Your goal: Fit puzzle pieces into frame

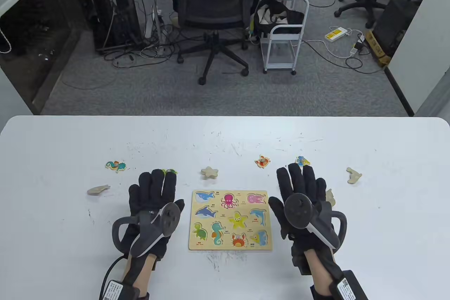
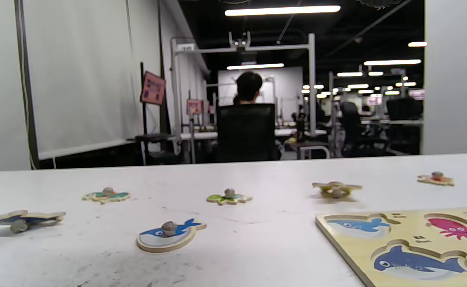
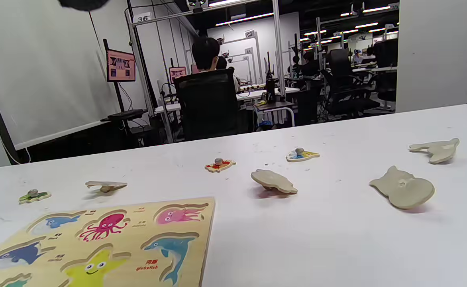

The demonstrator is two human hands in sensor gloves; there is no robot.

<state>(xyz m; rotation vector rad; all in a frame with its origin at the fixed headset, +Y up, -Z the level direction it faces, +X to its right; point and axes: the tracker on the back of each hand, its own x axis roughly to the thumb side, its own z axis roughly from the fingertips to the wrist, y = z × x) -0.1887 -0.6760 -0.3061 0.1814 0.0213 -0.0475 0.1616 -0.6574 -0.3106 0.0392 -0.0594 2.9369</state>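
The wooden puzzle frame (image 1: 230, 243) lies flat in the middle of the table, its animal-shaped recesses all empty; it also shows in the left wrist view (image 2: 397, 247) and the right wrist view (image 3: 201, 223). My left hand (image 1: 154, 192) rests palm down to the left of the frame, fingers spread, holding nothing. Its fingertips touch a green turtle piece (image 1: 170, 171). My right hand (image 1: 299, 187) rests palm down to the right of the frame, empty. A whale piece (image 2: 169, 235) lies in front of my left wrist camera; my left hand hides it in the table view.
Loose pieces lie around the frame: a seahorse (image 1: 115, 165), a face-down shark (image 1: 98, 190), a face-down star (image 1: 210, 172), a crab (image 1: 262, 161), a fish (image 1: 302, 161), and face-down pieces at the right (image 1: 353, 175) (image 1: 329, 197). Another face-down piece (image 3: 274, 181) lies near my right hand.
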